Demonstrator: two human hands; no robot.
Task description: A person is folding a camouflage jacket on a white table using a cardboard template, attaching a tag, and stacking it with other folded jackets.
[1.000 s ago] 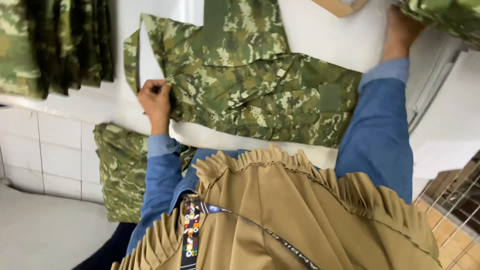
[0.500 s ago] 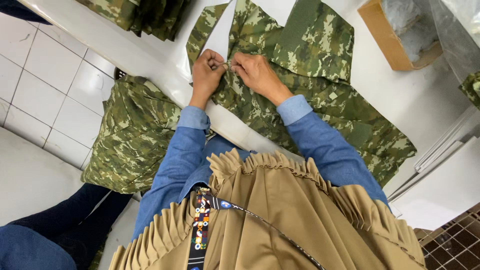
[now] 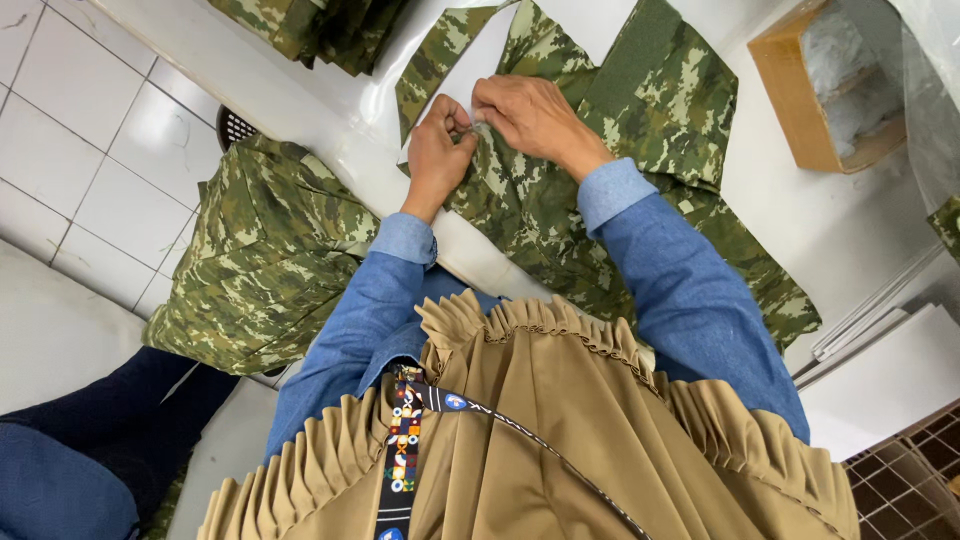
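Note:
A green camouflage garment (image 3: 640, 160) lies spread on a white table (image 3: 310, 110). My left hand (image 3: 438, 150) and my right hand (image 3: 530, 115) meet over its upper part, fingertips pinched together on the fabric around a small pale item that I cannot make out. Both arms are in blue sleeves. A tan pleated cloth hangs from my chest at the bottom of the view, with a patterned lanyard over it.
Folded camouflage pieces (image 3: 310, 25) sit at the table's far edge. A heap of camouflage cloth (image 3: 260, 260) hangs below the table edge on the left, over a white tiled floor. A wooden box (image 3: 820, 90) stands at the upper right. A person's dark-trousered leg (image 3: 90, 450) is at lower left.
A second ago my hands were far apart on the spread garment; they have come together over one spot and now pinch the fabric. The view has also shifted and rotated.

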